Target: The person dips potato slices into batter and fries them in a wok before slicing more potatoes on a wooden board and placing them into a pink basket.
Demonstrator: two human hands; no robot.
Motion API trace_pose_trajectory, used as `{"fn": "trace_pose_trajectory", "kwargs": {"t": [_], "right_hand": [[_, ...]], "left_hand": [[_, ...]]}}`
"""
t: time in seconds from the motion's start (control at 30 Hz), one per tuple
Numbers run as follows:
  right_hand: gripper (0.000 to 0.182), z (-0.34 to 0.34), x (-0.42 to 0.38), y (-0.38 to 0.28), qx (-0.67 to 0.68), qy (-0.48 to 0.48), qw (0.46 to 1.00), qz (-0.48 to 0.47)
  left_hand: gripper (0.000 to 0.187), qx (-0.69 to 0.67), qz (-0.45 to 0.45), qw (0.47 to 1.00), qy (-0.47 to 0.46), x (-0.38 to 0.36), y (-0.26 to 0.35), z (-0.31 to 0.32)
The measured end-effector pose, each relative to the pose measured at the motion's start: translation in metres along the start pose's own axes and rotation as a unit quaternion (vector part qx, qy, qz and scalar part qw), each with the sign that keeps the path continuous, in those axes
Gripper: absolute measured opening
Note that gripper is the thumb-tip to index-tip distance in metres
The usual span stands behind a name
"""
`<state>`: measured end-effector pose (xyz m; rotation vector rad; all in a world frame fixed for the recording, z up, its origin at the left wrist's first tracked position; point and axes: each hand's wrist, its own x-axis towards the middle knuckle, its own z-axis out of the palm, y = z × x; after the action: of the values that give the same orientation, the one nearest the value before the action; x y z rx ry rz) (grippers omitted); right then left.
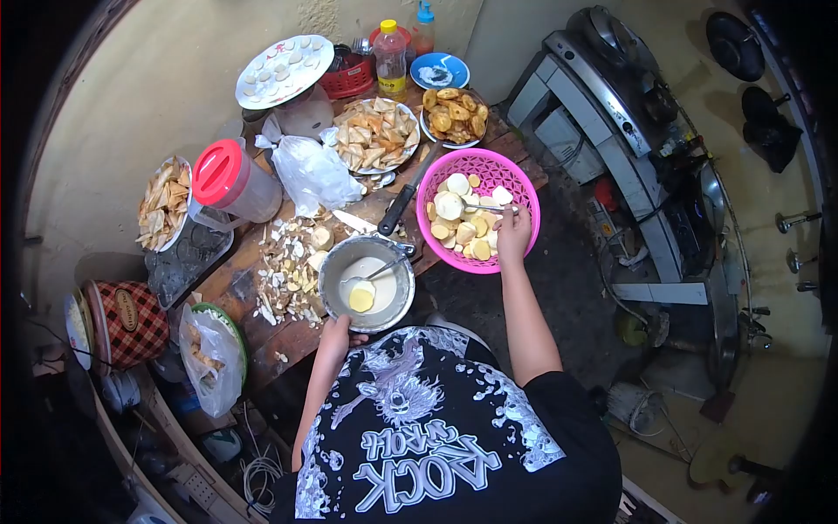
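Note:
At the lower left of a metal pot (325,301), my left hand (337,339) grips its rim. White batter (384,301) lies inside, with a yellow slice (361,300) floating in it and a metal spoon (371,274) leaning across. Over the pink basket (526,188), my right hand (513,234) is closed on a thin metal utensil (485,208); its far end is among pale round slices (480,249), so whether it is a fork or a spoon I cannot tell. A larger white slice (449,205) sits at that end.
Peelings (288,271) and a black-handled knife (397,210) lie beside the pot. Plates of folded wrappers (377,135) and fried slices (454,115), a red-lidded pitcher (236,188) and a plastic bag (310,170) crowd the far side. A stove (594,87) stands right.

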<state>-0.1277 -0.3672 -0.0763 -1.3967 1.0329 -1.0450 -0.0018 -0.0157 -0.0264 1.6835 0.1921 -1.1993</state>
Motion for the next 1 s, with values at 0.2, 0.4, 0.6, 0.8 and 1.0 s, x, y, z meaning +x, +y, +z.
{"fn": "trace_pose_trajectory", "kwargs": {"t": [0.2,0.4,0.6,0.8,1.0], "right_hand": [[0.009,-0.01,-0.016,0.004,0.011,0.02,1.0,0.0],[0.009,-0.017,-0.044,-0.022,-0.106,-0.083,0.983,-0.129],[0.009,-0.025,-0.054,-0.034,-0.137,-0.044,0.989,-0.035],[0.012,-0.03,-0.052,-0.026,-0.171,0.045,0.975,-0.135],[0.012,-0.039,-0.059,-0.042,-0.304,0.036,0.931,-0.199]], "left_hand": [[0.032,-0.014,-0.009,1.0,0.016,-0.007,0.009,0.005],[0.034,-0.013,0.001,1.0,0.008,-0.002,0.004,0.001],[0.034,-0.008,0.001,1.0,0.007,0.0,0.001,-0.002],[0.039,-0.014,0.019,1.0,-0.018,0.005,-0.005,-0.006],[0.033,-0.012,0.003,1.0,0.0,0.0,0.004,-0.001]]}}
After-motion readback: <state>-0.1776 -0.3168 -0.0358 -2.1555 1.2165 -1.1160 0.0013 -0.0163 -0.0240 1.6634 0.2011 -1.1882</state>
